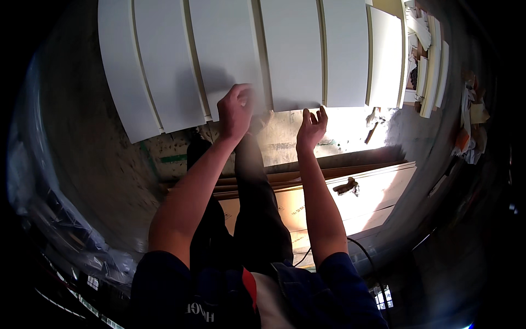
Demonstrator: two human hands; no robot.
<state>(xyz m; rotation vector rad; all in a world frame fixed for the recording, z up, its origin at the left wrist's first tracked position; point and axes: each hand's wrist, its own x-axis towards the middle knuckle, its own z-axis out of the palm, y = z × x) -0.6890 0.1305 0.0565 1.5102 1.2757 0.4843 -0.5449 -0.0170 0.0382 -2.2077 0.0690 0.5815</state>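
Note:
Several long white panels point(227, 33) lie side by side in front of me, with narrow cream strips or edges between them. My left hand point(235, 112) is over the near end of a middle panel, its fingers curled in and partly blurred. Whatever it may hold cannot be made out. Lower and to the right, my right hand point(313, 130) has its fingers bent but apart, with nothing visible in them. A raised fingertip is close to the near edge of the panels; whether it touches cannot be told.
Flat cardboard sheets point(378, 192) are stacked by my legs, a dark pair of gloves or rag point(346, 187) on top. Offcuts and strips point(430, 60) fill the far right, with scraps point(471, 123) beyond. Clear plastic sheeting point(60, 208) lies at left. A black cable point(361, 249) curves on my right.

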